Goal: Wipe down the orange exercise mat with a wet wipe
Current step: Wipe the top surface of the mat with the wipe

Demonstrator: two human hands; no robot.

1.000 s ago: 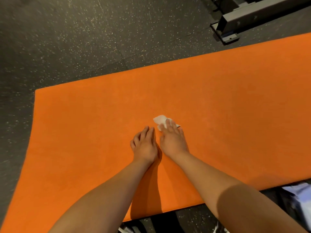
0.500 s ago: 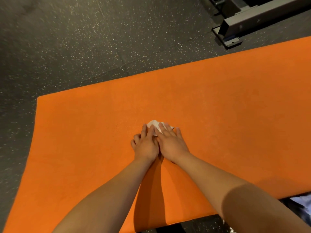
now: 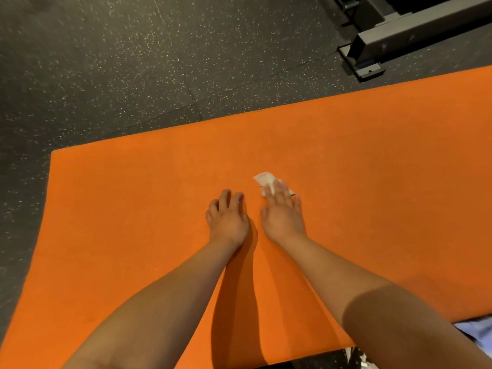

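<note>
Closest to me, both bare forearms reach forward from the bottom edge, casting dark shadows between them onto the orange mat [image 3: 133, 209]. A bit of pale fabric [image 3: 476, 334] shows at the lower right corner, just off the mat's near edge (I cannot tell what it is).

The mat lies flat on the floor and fills most of my view, its left short edge and far long edge both visible, its right end running out of frame.

Near the middle of the mat the two hands sit side by side, close but apart. The left hand [image 3: 229, 219] rests palm down on the mat with its fingers loosely bent at the knuckles, holding nothing. The right hand [image 3: 283, 214] is flat, palm down, fingers straight and relaxed, and its fingertips press on the white wet wipe [image 3: 263, 179]. The wipe is crumpled, lying on the mat, and sticks out beyond and to the left of those fingertips.

Past the mat's far edge is dark speckled rubber floor [image 3: 133, 62] with seams between tiles. At the top right stands a grey metal equipment frame [image 3: 399, 35], its foot plate on the floor just beside the mat's far edge.
</note>
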